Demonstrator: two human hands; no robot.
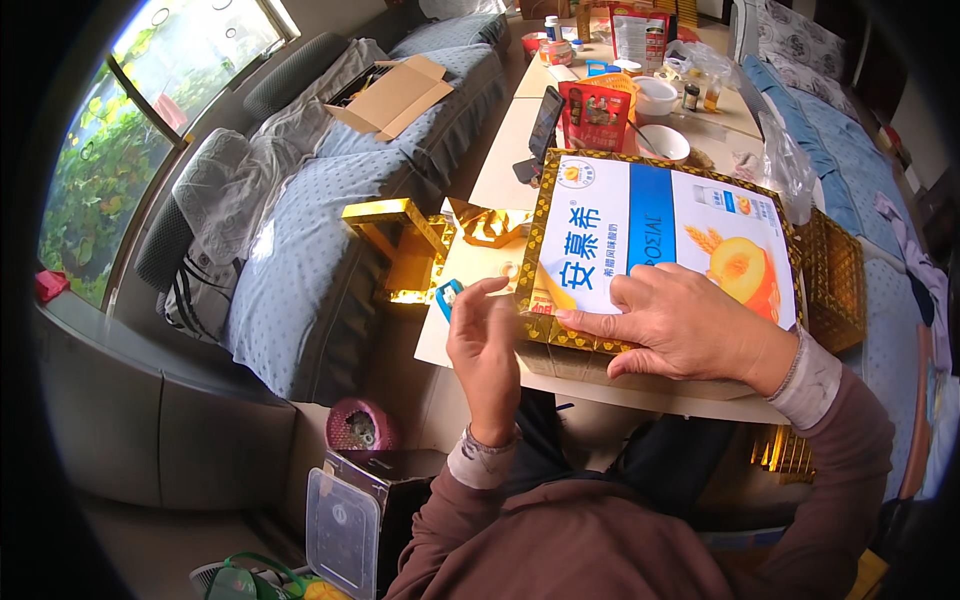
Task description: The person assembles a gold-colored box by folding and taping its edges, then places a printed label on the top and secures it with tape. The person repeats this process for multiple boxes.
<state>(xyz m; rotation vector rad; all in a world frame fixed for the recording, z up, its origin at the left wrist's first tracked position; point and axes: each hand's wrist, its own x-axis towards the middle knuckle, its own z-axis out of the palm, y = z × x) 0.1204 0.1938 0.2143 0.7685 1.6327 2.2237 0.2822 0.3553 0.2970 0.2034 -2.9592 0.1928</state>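
Note:
A yogurt carton (pixel 679 195), white and blue on top with printed fruit, lies on the table before me, with gold patterned strips along its edges. My right hand (pixel 675 322) rests on its near edge, index finger extended over the gold strip and thumb down at the front side. My left hand (pixel 487 337) is raised beside the carton's near left corner, slightly blurred, with fingers bent and nothing seen in it. Behind that hand a small blue and white item (pixel 448 297) lies at the table's left edge. A piece of gold foil card (pixel 491 225) lies left of the carton.
Beyond the carton are a phone (pixel 546 124), a red pouch (pixel 595 116), a white bowl (pixel 663 142) and a clear plastic bag (pixel 787 169). Gold boxes (pixel 832 281) stand at right; gold frames (pixel 397 232) at left. A pink basket (pixel 360 426) is below left.

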